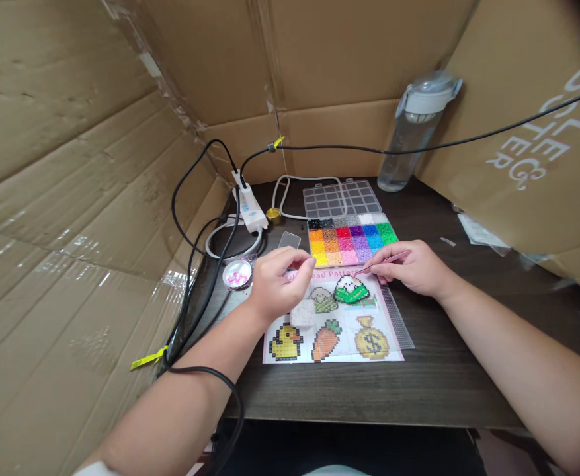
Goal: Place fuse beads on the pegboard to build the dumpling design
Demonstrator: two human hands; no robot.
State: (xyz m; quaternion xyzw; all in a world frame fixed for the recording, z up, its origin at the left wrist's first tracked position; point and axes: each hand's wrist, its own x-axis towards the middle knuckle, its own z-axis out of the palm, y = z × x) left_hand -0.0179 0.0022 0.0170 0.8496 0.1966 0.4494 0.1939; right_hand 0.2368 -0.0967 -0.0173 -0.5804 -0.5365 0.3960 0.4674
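Pink tweezers point(385, 262) are held in my right hand point(411, 264), its fingers closed round them. Their tips reach the top edge of a green, white and black bead figure point(352, 289), which lies on the bead pattern sheet point(339, 356). My left hand point(280, 281) hovers over the sheet's upper left, thumb and fingers drawn together. Whatever is in that pinch, if anything, I cannot make out. Just below it sits a small whitish container point(302, 313). Printed on the sheet are a duck, a carrot and a money bag.
Behind the sheet stands a sorted bead box point(353, 239) with its clear lid point(342, 198) open. A dish of pink beads point(237, 272) lies left. Black cables point(215, 277) run near my left arm from a power strip point(250, 206). A water bottle point(413, 132) stands at back right.
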